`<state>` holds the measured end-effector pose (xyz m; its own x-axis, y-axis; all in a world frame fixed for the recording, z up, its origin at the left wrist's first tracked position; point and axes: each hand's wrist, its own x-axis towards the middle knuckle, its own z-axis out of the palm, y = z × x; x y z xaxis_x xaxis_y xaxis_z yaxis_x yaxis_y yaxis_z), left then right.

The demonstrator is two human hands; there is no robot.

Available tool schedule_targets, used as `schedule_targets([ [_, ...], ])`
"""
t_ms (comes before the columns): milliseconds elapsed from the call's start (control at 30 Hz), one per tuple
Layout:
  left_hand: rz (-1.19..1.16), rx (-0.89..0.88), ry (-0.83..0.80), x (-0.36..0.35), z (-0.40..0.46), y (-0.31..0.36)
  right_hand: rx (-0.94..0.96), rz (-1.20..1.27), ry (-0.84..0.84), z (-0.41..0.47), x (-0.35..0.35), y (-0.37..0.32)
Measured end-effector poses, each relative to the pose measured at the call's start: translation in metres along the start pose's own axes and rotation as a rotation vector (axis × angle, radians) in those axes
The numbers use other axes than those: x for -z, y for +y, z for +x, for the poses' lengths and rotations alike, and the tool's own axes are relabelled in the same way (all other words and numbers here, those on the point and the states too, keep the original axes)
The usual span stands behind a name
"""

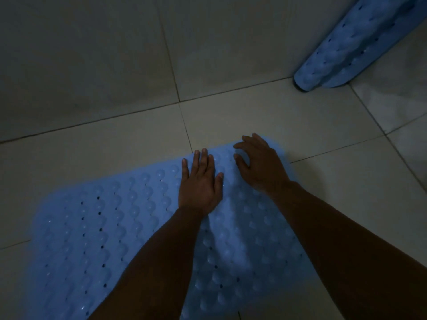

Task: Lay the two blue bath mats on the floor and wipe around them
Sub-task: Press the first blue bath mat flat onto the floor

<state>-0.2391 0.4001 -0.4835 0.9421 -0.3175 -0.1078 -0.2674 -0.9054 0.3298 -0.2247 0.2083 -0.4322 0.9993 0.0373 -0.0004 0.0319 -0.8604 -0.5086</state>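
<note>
A blue mat (104,229) lies flat on the tiled floor (92,144). Your left hand (200,183) presses it, fingers straight. Your right hand (260,165), fingers curled, seems to touch its far corner. The second mat (351,42) stands rolled at the far right.

Dim light all round, so detail is thin. The flat blue mat (111,232) runs off the bottom edge, its near end out of sight, and both forearms cover a good strip of it. The left hand (200,183) hides the mat's far edge beneath it; the right hand (258,165) covers the far corner, and whether its bent fingers pinch that edge cannot be told. The second mat (351,42), up at the corner, is cut off by the top and right edges.
</note>
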Motion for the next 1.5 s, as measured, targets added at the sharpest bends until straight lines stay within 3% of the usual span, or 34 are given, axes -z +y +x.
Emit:
schedule_targets([
  [100,-0.237,0.032,-0.051,0.022,0.002,-0.004,-0.066,-0.12,-0.137,0.011,-0.002,-0.016],
  [167,-0.294,0.057,0.029,0.034,0.0,-0.011,-0.034,-0.204,-0.202,0.013,-0.015,-0.024],
  [267,-0.222,0.092,0.188,0.04,-0.006,-0.014,0.032,-0.265,-0.231,0.009,-0.039,-0.032],
  [400,-0.094,0.101,0.241,0.032,-0.008,-0.015,0.055,-0.387,-0.182,-0.005,-0.071,-0.026],
  [533,-0.005,0.098,0.261,0.031,-0.006,-0.025,0.088,-0.38,-0.076,-0.011,-0.081,-0.02],
  [1233,0.057,0.079,0.228,0.033,0.007,-0.019,0.112,-0.382,-0.006,-0.013,-0.086,-0.016],
  [1400,0.025,0.13,0.274,0.04,0.001,-0.023,0.062,-0.301,-0.098,-0.009,-0.082,-0.017],
  [1500,0.01,0.14,0.285,0.053,-0.001,-0.025,-0.023,-0.168,-0.275,0.003,-0.068,-0.022],
])
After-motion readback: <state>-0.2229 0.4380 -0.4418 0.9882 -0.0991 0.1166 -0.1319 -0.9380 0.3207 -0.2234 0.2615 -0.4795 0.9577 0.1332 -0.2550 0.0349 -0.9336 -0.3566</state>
